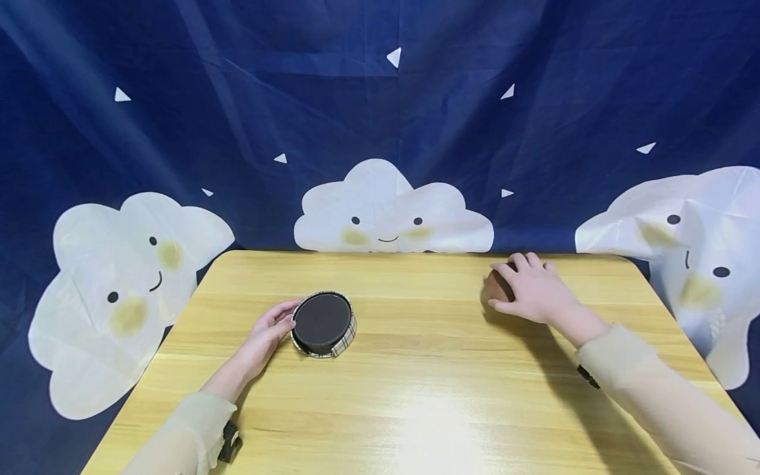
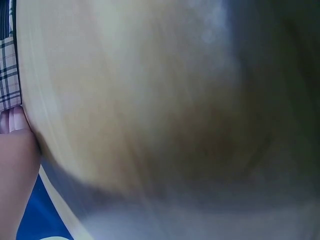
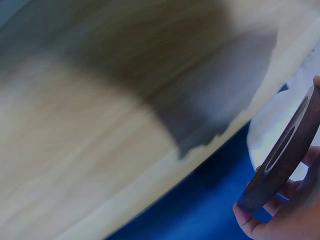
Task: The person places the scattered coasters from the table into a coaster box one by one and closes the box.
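A round plaid box point(image 1: 346, 338) with a dark flat top sits on the table left of the middle. My left hand point(image 1: 265, 336) holds it at its left side, thumb and fingers against the wall. The left wrist view catches the plaid wall point(image 2: 9, 75) at its edge, with the fingers just below. Toward the far right of the table, my right hand point(image 1: 534, 290) grips a thick brown disc point(image 1: 499, 287) by its rim, tilted on edge. In the right wrist view the brown disc point(image 3: 282, 155) shows a pale ring on its face, fingers spread round its edge.
The pale wooden table point(image 1: 404, 369) has rounded far corners. Behind it hangs a dark blue curtain point(image 1: 332, 99) printed with white clouds, meeting the table's far edge. A small black device point(image 1: 229, 441) is strapped at the left wrist.
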Available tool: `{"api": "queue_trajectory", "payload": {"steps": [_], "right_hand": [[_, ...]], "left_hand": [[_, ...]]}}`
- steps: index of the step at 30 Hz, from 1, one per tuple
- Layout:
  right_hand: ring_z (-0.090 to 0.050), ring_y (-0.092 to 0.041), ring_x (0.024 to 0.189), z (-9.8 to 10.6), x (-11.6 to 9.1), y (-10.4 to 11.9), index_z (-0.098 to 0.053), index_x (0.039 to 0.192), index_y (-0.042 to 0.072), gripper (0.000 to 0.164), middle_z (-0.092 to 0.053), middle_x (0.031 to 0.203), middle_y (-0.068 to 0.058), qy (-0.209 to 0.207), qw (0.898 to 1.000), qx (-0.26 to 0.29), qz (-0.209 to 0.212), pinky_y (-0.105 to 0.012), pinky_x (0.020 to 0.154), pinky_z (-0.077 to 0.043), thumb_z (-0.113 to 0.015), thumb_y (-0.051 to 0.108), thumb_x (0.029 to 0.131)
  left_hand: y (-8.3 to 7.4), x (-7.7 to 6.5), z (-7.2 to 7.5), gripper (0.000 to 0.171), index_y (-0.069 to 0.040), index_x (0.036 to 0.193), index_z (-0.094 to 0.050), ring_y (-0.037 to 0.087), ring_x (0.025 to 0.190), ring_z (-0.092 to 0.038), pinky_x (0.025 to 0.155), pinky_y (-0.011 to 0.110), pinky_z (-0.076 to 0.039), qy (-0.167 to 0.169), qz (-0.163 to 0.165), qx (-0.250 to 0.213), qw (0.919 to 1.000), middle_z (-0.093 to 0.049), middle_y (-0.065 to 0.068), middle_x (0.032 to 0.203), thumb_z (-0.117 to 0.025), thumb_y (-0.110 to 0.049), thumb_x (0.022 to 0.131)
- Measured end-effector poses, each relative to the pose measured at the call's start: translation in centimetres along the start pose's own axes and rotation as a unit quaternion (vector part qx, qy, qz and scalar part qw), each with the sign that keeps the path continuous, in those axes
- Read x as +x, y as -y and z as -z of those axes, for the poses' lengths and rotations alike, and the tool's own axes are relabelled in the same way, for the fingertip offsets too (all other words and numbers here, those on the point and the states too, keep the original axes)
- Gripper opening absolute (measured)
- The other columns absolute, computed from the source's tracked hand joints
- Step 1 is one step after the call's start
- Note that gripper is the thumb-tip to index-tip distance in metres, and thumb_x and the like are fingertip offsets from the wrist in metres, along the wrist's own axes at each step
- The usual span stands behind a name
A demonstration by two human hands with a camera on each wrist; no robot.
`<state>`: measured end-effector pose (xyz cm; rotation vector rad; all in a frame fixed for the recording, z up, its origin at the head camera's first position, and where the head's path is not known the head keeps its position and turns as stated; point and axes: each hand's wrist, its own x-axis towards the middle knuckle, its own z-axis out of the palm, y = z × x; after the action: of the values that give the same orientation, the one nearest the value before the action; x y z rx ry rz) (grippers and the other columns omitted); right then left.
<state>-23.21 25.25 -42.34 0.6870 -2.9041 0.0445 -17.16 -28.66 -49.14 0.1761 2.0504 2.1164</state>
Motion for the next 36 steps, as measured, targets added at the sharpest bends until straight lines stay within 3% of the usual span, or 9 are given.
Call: {"api": "queue_trajectory", "payload": {"steps": [15, 28, 36], "right_hand": [[-0.052, -0.044, 0.126, 0.5, 3.6, 5.2, -0.059, 0.146, 0.016, 0.077, -0.056, 0.138, -0.021, -0.003, 0.998, -0.016, 0.057, -0.06, 0.09, -0.047, -0.074, 0.062, 0.086], [-0.052, -0.041, 0.131, 1.2, 6.6, 10.0, -0.056, 0.15, 0.016, 0.081, -0.056, 0.144, -0.021, -0.019, 0.994, 0.006, 0.105, -0.061, 0.098, -0.048, -0.074, 0.063, 0.085], [-0.05, -0.041, 0.133, 1.5, 8.2, 13.0, -0.055, 0.151, 0.018, 0.082, -0.055, 0.144, -0.019, -0.007, 0.992, 0.005, 0.127, -0.06, 0.102, -0.047, -0.071, 0.065, 0.086]], "left_hand": [[0.0, -0.1, 0.0, 0.056, 0.019, 0.155, -0.031, -0.006, 0.122, -0.062, 0.105, 0.009, -0.047, -0.004, 0.001, 0.002, 1.0, -0.067, -0.022, 0.129, -0.05, 0.003, 0.105], [0.0, 0.0, 0.0, 0.056, 0.02, 0.154, -0.03, -0.007, 0.12, -0.063, 0.105, 0.009, -0.048, -0.005, -0.008, -0.003, 1.0, -0.068, -0.022, 0.128, -0.049, 0.004, 0.104], [0.0, 0.0, -0.1, 0.057, 0.02, 0.156, -0.028, -0.008, 0.121, -0.062, 0.105, 0.009, -0.048, -0.001, -0.001, -0.004, 1.0, -0.066, -0.023, 0.13, -0.048, 0.003, 0.105]]}}
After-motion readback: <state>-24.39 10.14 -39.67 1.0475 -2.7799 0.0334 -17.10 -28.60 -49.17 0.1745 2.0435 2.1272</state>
